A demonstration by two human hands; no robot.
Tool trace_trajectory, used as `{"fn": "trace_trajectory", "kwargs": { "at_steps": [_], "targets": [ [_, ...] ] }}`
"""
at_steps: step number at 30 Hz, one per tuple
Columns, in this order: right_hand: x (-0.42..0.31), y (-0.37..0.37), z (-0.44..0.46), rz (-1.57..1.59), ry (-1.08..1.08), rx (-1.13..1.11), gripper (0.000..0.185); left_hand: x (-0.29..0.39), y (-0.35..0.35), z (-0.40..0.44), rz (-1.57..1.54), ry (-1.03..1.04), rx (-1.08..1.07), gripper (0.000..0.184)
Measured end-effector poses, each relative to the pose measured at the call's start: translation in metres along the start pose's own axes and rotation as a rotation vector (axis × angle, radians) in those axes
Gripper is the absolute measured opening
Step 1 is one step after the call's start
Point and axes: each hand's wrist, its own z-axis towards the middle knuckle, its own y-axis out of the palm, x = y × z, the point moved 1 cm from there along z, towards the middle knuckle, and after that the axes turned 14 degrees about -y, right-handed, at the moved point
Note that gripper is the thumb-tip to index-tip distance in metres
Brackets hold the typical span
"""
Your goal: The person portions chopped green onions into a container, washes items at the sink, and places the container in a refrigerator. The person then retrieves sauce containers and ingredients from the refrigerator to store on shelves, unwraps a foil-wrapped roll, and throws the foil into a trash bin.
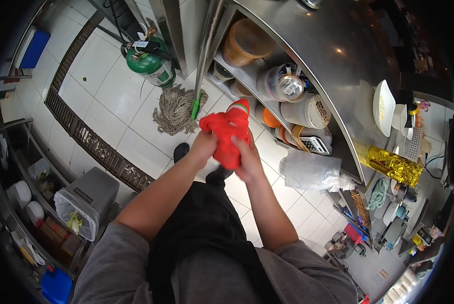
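A bunched red cloth [228,137] with a pale stripe near its top end is held in front of the body, above the tiled floor. My left hand [205,147] grips its left side, the fingers partly hidden by the fabric. On the lower right side of the cloth, my right hand [248,159] is closed with the thumb on top. Beyond the hands, a grey string mop head [175,110] with a green clamp [196,104] rests on the floor.
A green cylinder [151,66] stands beyond the mop. At right, a steel counter [333,45] has shelves of tubs [247,43] below. At left are a grey bin [93,200], a floor drain grate [80,131] and shelves with bowls [19,193].
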Motion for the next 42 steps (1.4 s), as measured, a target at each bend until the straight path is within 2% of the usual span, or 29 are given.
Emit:
{"fn": "trace_trajectory", "kwargs": {
  "at_steps": [1, 2, 4, 6, 7, 8, 9, 10, 11, 13, 14, 16, 17, 18, 20, 22, 24, 25, 26, 28, 29, 30, 32, 33, 36, 38, 40, 41, 42],
  "targets": [
    [0.006, -0.017, 0.023, 0.064, 0.079, 0.007, 0.07, 0.014, 0.004, 0.011, 0.095, -0.124, 0.053, 0.047],
    [0.006, -0.026, 0.045, 0.128, 0.157, 0.009, 0.06, 0.04, 0.017, 0.004, -0.014, -0.248, 0.033, 0.046],
    [-0.016, -0.018, 0.078, 0.159, 0.194, 0.075, 0.043, 0.058, 0.027, 0.022, -0.243, -0.198, -0.128, 0.044],
    [-0.018, -0.029, 0.127, 0.192, 0.206, 0.064, 0.042, 0.088, 0.039, 0.041, -0.26, -0.116, -0.327, 0.043],
    [-0.021, -0.026, 0.143, 0.205, 0.193, 0.135, 0.044, 0.099, 0.045, 0.061, -0.184, -0.057, -0.356, 0.047],
    [-0.024, -0.02, 0.157, 0.217, 0.18, 0.204, 0.046, 0.112, 0.054, 0.069, -0.086, -0.026, -0.343, 0.058],
    [-0.024, -0.017, 0.171, 0.301, 0.134, 0.25, 0.049, 0.115, 0.061, 0.09, 0.061, 0.103, -0.267, 0.063],
    [-0.026, -0.018, 0.184, 0.311, 0.132, 0.255, 0.049, 0.116, 0.067, 0.114, 0.207, 0.23, -0.192, 0.068],
    [-0.028, -0.019, 0.196, 0.371, 0.109, 0.201, 0.05, 0.12, 0.075, 0.13, 0.217, 0.223, -0.193, 0.068],
    [-0.032, -0.018, 0.206, 0.413, 0.091, 0.141, 0.054, 0.124, 0.088, 0.154, 0.538, 0.272, 0.184, 0.071],
    [-0.035, -0.018, 0.203, 0.421, 0.094, 0.153, 0.054, 0.123, 0.093, 0.162, 0.546, 0.261, 0.18, 0.071],
    [-0.045, -0.016, 0.192, 0.343, 0.112, 0.14, 0.055, 0.132, 0.106, 0.163, 0.393, 0.205, 0.26, 0.073],
    [-0.045, -0.02, 0.19, 0.362, 0.106, 0.064, 0.056, 0.135, 0.115, 0.161, 0.219, 0.245, 0.242, 0.069],
    [-0.043, -0.026, 0.193, 0.367, 0.104, 0.07, 0.056, 0.133, 0.121, 0.17, 0.226, 0.241, 0.238, 0.069],
    [-0.034, -0.039, 0.2, 0.38, 0.034, -0.028, 0.066, 0.127, 0.131, 0.198, -0.072, 0.283, 0.27, 0.051],
    [-0.021, -0.052, 0.201, 0.375, 0.037, -0.01, 0.07, 0.123, 0.14, 0.215, -0.191, 0.332, 0.257, 0.049],
    [-0.011, -0.06, 0.183, 0.319, 0.138, -0.112, 0.075, 0.121, 0.144, 0.231, -0.344, 0.315, 0.311, 0.047],
    [-0.006, -0.068, 0.173, 0.294, 0.186, 0.034, 0.079, 0.128, 0.152, 0.222, -0.426, 0.269, 0.322, 0.048],
    [0.0, -0.077, 0.17, 0.298, 0.184, 0.039, 0.079, 0.136, 0.157, 0.213, -0.421, 0.265, 0.319, 0.048],
    [0.016, -0.106, 0.168, 0.162, 0.018, 0.418, 0.105, 0.143, 0.167, 0.206, -0.534, 0.381, 0.077, 0.044],
    [0.014, -0.118, 0.171, 0.22, -0.104, 0.444, 0.111, 0.145, 0.163, 0.218, -0.536, 0.307, 0.033, 0.045],
    [-0.001, -0.107, 0.17, 0.149, -0.233, 0.536, 0.088, 0.141, 0.153, 0.243, -0.534, 0.3, 0.032, 0.045],
    [-0.005, -0.117, 0.182, 0.013, -0.384, 0.336, 0.083, 0.132, 0.142, 0.264, -0.396, 0.309, -0.048, 0.049],
    [-0.007, -0.118, 0.185, -0.107, -0.32, 0.358, 0.075, 0.13, 0.142, 0.256, -0.334, 0.324, -0.073, 0.054],
    [-0.017, -0.127, 0.168, -0.265, -0.257, 0.302, 0.075, 0.124, 0.135, 0.188, -0.158, 0.364, -0.059, 0.065],
    [-0.009, -0.156, 0.146, -0.245, -0.201, 0.254, 0.08, 0.095, 0.122, 0.18, -0.149, 0.611, 0.059, 0.071],
    [-0.001, -0.175, 0.114, 0.052, -0.061, 0.533, 0.089, 0.057, 0.107, 0.167, -0.08, 0.402, 0.343, 0.067],
    [-0.006, -0.179, 0.106, 0.051, -0.178, 0.593, 0.09, 0.051, 0.111, 0.156, -0.078, 0.404, 0.341, 0.067],
    [-0.014, -0.179, 0.1, 0.05, -0.293, 0.654, 0.092, 0.045, 0.121, 0.145, -0.157, 0.198, 0.21, 0.065]
  ]
}}
